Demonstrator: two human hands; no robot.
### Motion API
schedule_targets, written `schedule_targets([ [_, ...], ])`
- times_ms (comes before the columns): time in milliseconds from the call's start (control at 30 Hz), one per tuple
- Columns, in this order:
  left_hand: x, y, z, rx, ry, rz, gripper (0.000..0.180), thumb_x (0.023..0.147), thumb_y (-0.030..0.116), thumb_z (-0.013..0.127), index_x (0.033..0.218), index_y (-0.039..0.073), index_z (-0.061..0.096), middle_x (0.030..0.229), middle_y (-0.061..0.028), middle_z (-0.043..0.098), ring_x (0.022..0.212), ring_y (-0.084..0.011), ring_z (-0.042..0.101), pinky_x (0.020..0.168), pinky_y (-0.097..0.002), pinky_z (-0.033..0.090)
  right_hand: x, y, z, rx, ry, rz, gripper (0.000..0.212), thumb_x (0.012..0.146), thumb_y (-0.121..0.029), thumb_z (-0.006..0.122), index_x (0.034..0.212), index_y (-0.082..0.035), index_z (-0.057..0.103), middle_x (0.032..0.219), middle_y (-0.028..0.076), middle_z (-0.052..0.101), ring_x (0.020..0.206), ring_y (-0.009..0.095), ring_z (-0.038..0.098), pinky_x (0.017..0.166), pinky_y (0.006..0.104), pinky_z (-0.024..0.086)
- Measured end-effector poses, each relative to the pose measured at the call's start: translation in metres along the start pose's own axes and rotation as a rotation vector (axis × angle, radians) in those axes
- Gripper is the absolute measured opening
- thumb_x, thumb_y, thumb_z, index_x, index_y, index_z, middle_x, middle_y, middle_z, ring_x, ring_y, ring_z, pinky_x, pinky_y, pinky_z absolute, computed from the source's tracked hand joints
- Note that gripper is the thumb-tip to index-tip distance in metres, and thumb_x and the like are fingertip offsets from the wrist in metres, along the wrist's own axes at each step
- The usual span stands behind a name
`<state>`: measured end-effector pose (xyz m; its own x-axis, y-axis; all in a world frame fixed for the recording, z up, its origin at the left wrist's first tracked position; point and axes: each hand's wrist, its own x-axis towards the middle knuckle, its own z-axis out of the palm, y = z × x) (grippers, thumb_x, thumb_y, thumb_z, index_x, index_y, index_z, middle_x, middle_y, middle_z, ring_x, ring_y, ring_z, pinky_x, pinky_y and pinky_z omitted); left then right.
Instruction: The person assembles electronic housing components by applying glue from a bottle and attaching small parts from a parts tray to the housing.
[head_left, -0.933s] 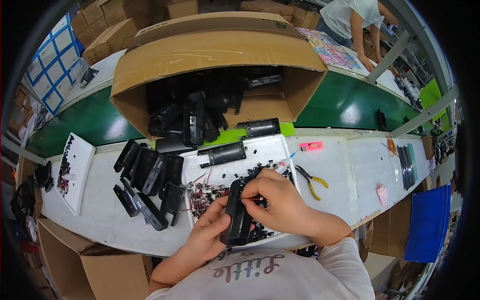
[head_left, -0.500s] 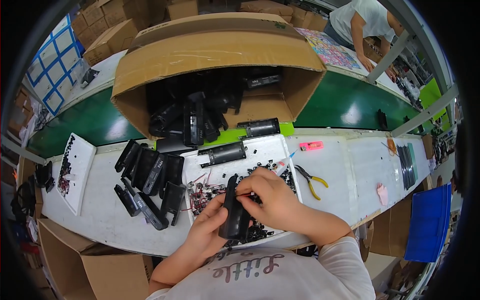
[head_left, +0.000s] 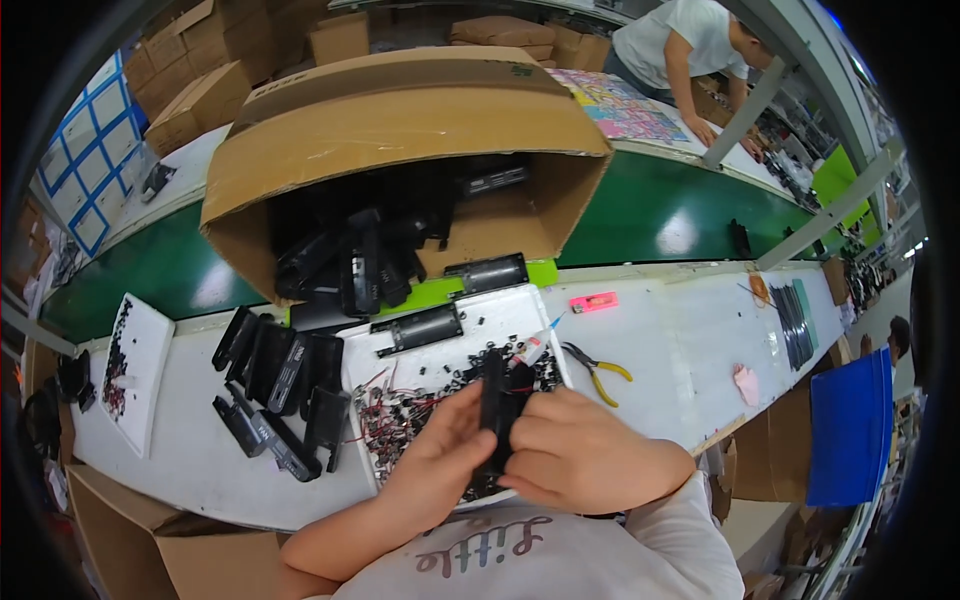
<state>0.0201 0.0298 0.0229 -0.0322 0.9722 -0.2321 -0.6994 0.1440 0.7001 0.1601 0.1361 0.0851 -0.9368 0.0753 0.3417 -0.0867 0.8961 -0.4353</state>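
A black plastic casing [head_left: 491,405] stands nearly upright in front of me, over the near part of a white foam tray [head_left: 362,362]. My left hand [head_left: 440,452] grips its left side, thumb across the lower part. Curled against its right side are the fingers of my right hand [head_left: 572,442]; whether they also pinch a small part is hidden. Loose small black parts and red-wired pieces [head_left: 392,425] fill much of the tray. Two black half-shells, one a curved cover [head_left: 420,328], lie at its far edge. A white tube with a blue tip [head_left: 533,346] rests in the tray.
Black casings [head_left: 285,375] are piled left of the tray. A tipped cardboard box [head_left: 400,130] holds more. To the right lie yellow-handled pliers [head_left: 603,378], a pink lighter-like item [head_left: 593,302] and black strips [head_left: 790,320]. Another person [head_left: 680,50] works across the green belt [head_left: 660,215].
My right hand has shifted from pinching at the casing's upper end to curling along its right side. The casing has turned to stand more upright. The whole view has shifted slightly.
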Motion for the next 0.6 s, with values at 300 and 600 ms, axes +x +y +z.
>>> schedule_targets([
  [300, 0.005, 0.036, 0.025, 0.363, -0.497, 0.102, 0.045, 0.097, 0.019, 0.033, 0.138, 0.004, 0.024, 0.136, -0.0163, 0.035, 0.127, -0.0263, 0.034, 0.103, -0.0363, 0.025, -0.034, 0.045, -0.049, -0.373, 0.062, 0.218, 0.015, 0.060, -0.003, 0.066, 0.070, -0.006, 0.054, 0.072, 0.008, 0.048, 0.070, 0.028, 0.047, 0.062, 0.0364, 0.040],
  [600, -0.025, 0.048, 0.080, -0.123, -1.265, 0.243, 0.114, 0.069, 0.080, 0.032, 0.140, -0.003, -0.002, 0.139, -0.0329, 0.017, 0.134, -0.0383, 0.012, 0.106, -0.0449, 0.011, -0.034, 0.210, -0.041, -0.692, 0.017, 0.454, 0.002, 0.068, -0.008, 0.060, 0.067, -0.008, 0.059, 0.076, 0.008, 0.052, 0.082, 0.026, 0.051, 0.068, 0.0371, 0.042],
])
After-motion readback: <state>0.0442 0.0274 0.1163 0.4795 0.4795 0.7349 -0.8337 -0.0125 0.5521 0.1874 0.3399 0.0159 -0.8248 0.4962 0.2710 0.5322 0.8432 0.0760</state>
